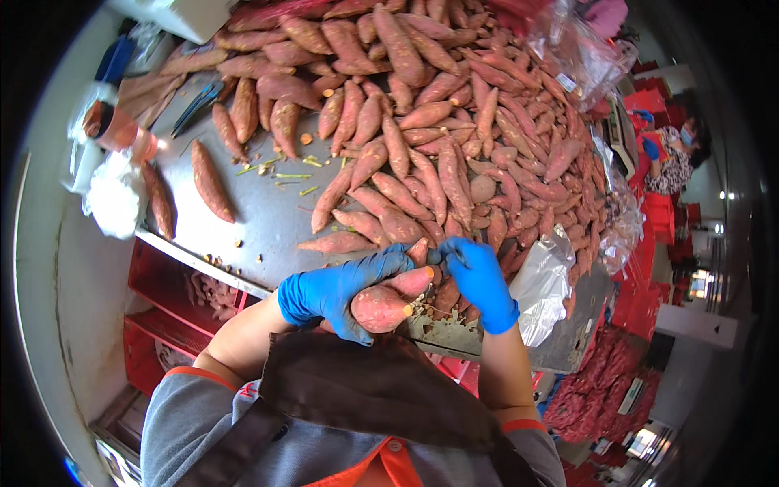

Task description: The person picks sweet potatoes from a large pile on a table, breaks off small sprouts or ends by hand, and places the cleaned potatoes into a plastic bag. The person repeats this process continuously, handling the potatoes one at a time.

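My left hand (337,286), in a blue glove, grips a cluster of sweet potatoes (381,309) above the table's near edge. Two of their tips are cut and show orange flesh; another one pokes up between the hands. Close beside that upper tip, my right hand (477,276), also gloved in blue, has its fingers curled together. Something small and dark seems to be at its fingertips, but I cannot make out what. A large heap of pinkish-red sweet potatoes (454,174) covers the metal table (264,207) beyond both hands.
Dark-handled cutters (197,108) and a pink-capped bottle (122,134) lie at left. Green stem scraps (294,176) litter the metal. A silver foil bag (545,284) rests right of my right hand. Red crates (166,304) stand below the left edge. A person (677,154) is far right.
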The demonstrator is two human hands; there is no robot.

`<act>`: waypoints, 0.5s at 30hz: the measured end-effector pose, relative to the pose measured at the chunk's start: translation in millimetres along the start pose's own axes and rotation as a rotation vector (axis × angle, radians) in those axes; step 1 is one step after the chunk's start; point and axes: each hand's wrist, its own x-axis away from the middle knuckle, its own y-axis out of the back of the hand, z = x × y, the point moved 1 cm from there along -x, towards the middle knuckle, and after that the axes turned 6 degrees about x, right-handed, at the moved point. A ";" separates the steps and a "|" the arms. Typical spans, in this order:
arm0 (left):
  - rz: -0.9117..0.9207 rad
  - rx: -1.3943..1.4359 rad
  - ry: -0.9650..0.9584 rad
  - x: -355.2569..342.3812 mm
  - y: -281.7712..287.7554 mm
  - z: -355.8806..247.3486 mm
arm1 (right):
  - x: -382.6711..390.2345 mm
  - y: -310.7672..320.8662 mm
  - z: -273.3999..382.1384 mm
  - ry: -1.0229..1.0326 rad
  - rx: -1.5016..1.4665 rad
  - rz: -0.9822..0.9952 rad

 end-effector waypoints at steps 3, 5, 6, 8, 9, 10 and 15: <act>-0.056 0.075 0.009 19.3 -4.2 8.7 | -3.3 1.6 50.8 0.187 0.200 0.011; -0.103 0.075 -0.026 31.9 -8.1 10.1 | -8.8 -5.6 62.2 0.271 0.342 0.012; -0.126 0.073 -0.049 37.4 -8.9 8.4 | -13.4 -8.6 61.3 0.221 0.394 0.032; -0.098 0.077 -0.087 48.7 -6.1 1.5 | -27.8 -17.5 43.9 0.120 0.500 0.064; -0.091 0.083 -0.118 56.8 -5.1 -0.8 | -33.8 -22.1 27.2 0.079 0.523 0.097; -0.103 0.086 -0.138 68.6 -4.7 -1.0 | -39.3 -28.3 24.4 0.022 0.330 0.161; -0.735 0.624 -0.338 170.0 -6.8 26.5 | -43.8 -85.1 12.2 -0.260 -0.322 0.357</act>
